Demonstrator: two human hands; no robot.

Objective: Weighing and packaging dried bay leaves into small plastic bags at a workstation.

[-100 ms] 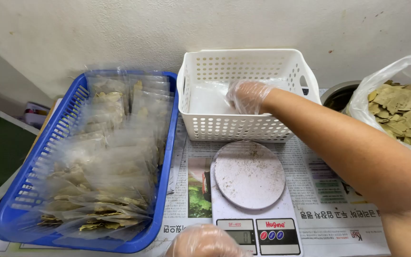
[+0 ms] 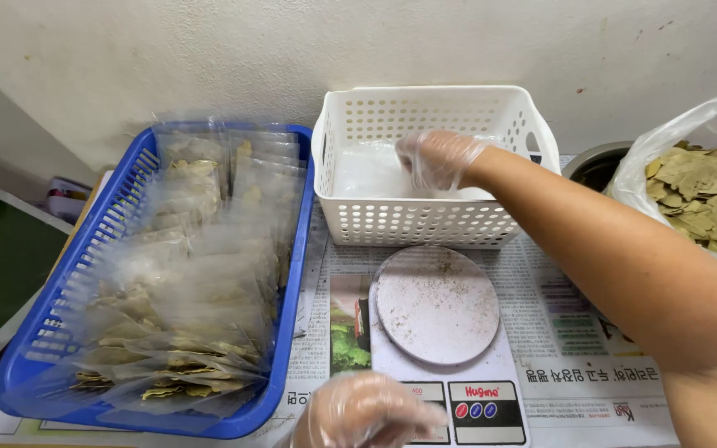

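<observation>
My right hand [image 2: 437,158], in a thin clear glove, reaches into the white perforated basket [image 2: 425,222] and rests on the stack of empty clear bags [image 2: 367,174] inside it. Whether its fingers have closed on a bag is hard to see. My left hand [image 2: 367,412], also gloved, hovers at the bottom edge just left of the white kitchen scale [image 2: 437,307] with its fingers curled and nothing in them. The scale's round plate is dusty and bare.
A blue basket [image 2: 288,332] on the left holds several clear bags filled with dried leaves [image 2: 184,274]. An open plastic bag of loose dried leaves [image 2: 707,199] sits at right, beside a dark round container [image 2: 595,166]. Newspaper [image 2: 574,332] covers the surface; a wall is behind.
</observation>
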